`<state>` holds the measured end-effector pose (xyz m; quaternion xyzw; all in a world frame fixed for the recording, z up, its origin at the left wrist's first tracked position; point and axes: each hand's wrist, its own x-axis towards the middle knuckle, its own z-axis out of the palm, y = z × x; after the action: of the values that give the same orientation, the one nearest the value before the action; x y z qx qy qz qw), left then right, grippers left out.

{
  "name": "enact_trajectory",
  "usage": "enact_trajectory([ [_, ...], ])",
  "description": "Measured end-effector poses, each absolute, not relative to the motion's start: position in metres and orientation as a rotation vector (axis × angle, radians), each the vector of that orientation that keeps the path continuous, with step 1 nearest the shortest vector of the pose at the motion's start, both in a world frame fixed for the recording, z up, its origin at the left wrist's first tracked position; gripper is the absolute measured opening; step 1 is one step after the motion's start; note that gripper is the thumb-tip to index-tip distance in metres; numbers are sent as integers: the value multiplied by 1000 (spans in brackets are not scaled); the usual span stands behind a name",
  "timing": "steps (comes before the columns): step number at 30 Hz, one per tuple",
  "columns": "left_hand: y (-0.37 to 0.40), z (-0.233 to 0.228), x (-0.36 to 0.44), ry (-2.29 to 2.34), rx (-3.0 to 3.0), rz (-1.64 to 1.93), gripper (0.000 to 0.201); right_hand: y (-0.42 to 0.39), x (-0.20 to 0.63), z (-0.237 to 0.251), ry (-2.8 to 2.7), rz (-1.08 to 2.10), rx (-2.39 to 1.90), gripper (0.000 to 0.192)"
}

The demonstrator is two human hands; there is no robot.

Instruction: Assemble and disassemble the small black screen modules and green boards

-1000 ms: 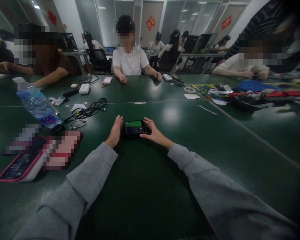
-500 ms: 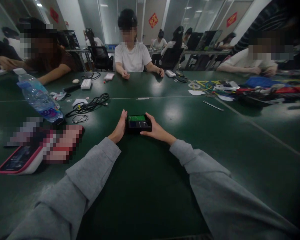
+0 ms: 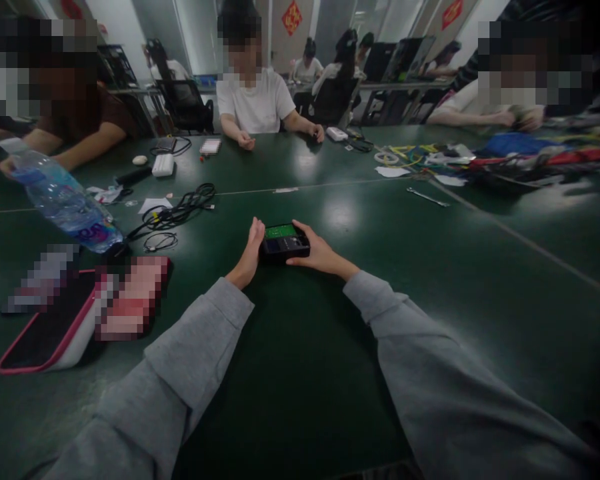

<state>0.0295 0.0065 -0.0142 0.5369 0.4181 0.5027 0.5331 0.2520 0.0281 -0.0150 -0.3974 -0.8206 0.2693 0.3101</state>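
Observation:
A small black box-shaped device (image 3: pixel 287 252) lies in front of me between my hands, with a green circuit board showing in its far part and dark parts nearer me. My left hand (image 3: pixel 250 252) presses against its left side, fingers together and pointing up. On the other side, my right hand (image 3: pixel 320 252) grips the right end, thumb at the near edge and fingers at the far corner. Whether the device touches the table or is lifted slightly, I cannot tell.
Left of me are a phone with a pink rim (image 3: pixel 55 320), a pink blurred item (image 3: pixel 135 297), a plastic water bottle (image 3: pixel 65 200) and coiled black cables (image 3: pixel 185 207). A wrench (image 3: pixel 427 197) and heaped cables (image 3: pixel 415 157) lie to the right. People sit across the green table (image 3: pixel 480 267).
My view has shifted, so the device and both hands appear slightly further right. The hands keep the same hold on it. The pink-rimmed phone's screen has gone dark.

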Motion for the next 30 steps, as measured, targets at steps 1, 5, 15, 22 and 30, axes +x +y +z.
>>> enact_trajectory([
  [1,5,-14,29,1010,1277,1202,93,28,252,-15,-2178,703,-1050,112],
  [5,-1,-11,28,1052,1422,1209,131,27,252,-15,-2153,729,-1025,110],
  [15,-1,-11,21,1015,1523,1165,129,24,259,-5,-2088,953,-1007,114],
  [22,-1,-4,12,959,1499,1061,122,25,272,8,-1962,1320,-930,82],
  [30,-1,4,5,931,1523,981,113,27,270,2,-1784,1336,-950,46],
])
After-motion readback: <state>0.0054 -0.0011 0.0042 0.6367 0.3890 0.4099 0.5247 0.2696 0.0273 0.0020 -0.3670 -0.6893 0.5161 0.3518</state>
